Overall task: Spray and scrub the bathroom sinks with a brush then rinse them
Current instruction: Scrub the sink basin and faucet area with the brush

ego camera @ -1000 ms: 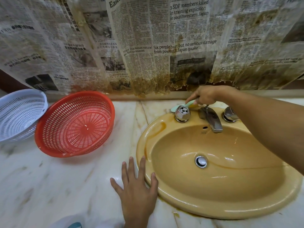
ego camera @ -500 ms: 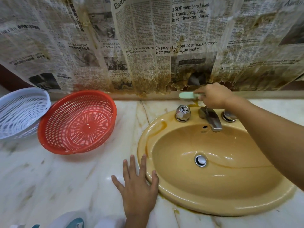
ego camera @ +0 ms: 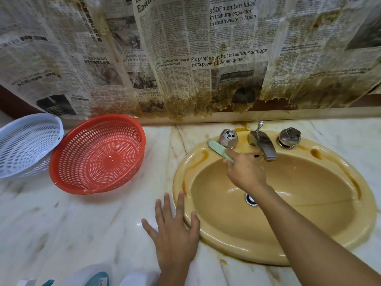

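Note:
A tan oval sink (ego camera: pixel 321 240) is set into a marble counter, with brown stains on its rim. My right hand (ego camera: pixel 245 172) grips the handle of a pale green brush (ego camera: pixel 218 149). The brush head lies on the sink's back left rim, just in front of the left chrome tap knob (ego camera: pixel 228 138). A chrome spout (ego camera: pixel 262 145) and a right knob (ego camera: pixel 289 137) stand behind the bowl. My left hand (ego camera: pixel 175 236) rests flat on the counter, fingers spread, fingertips touching the sink's left edge.
A red plastic colander (ego camera: pixel 97 153) and a white one (ego camera: pixel 26 143) lean at the counter's back left. Stained newspaper (ego camera: pixel 185 58) covers the wall behind. A white bottle with a teal label (ego camera: pixel 97 277) shows at the bottom edge. The drain (ego camera: pixel 250 200) sits mid-bowl.
My right hand has brought the brush from behind the taps forward and down onto the sink's back left rim. My left hand has stayed flat on the counter.

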A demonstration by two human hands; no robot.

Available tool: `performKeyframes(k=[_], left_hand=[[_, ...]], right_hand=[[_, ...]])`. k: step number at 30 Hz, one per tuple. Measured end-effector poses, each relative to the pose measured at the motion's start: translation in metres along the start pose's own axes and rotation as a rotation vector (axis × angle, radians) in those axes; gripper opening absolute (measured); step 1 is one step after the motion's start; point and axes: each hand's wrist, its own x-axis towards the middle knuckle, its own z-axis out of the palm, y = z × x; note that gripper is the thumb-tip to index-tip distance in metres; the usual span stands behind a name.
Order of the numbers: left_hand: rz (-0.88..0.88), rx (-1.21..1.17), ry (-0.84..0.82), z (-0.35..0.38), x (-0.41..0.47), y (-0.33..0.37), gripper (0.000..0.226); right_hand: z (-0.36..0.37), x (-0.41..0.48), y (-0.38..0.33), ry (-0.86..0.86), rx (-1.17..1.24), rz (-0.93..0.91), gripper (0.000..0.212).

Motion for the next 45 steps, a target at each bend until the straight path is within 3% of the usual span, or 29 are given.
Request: performKeyframes(k=[7,15,23,32,35,41,45], left_hand=[[-0.004,-0.004,0.007,-0.001,-0.001,0.000,0.067],[0.004,0.004,0.011,0.000,-0.002,0.000,0.068],[-0.005,-0.022,-0.001,-0.004,-0.002,0.001,0.066],[-0.003,-0.033,-0.005,-0.004,-0.001,0.001,0.067],[-0.006,-0.033,-0.004,-0.004,-0.001,0.001,0.067],[-0.009,-0.045,-0.001,-0.005,-0.002,0.001,0.067],[-0.008,-0.047,0.006,-0.006,-0.002,0.001,0.067]], right_hand=[[0.020,0.029,-0.036,0.018,0.065,0.018,0.040],[0.031,-0.036,0.000,0.083,0.165,0.117,0.043],[0.021,0.029,-0.037,-0.005,0.237,0.090,0.041],[0.020,0.010,-0.015,0.005,0.303,0.139,0.042],[0.021,0.017,-0.029,0.013,0.268,0.121,0.040],[0.027,-0.013,-0.041,-0.176,0.242,-0.054,0.035],[0.019,-0.004,-0.024,-0.047,0.234,0.078,0.041]])
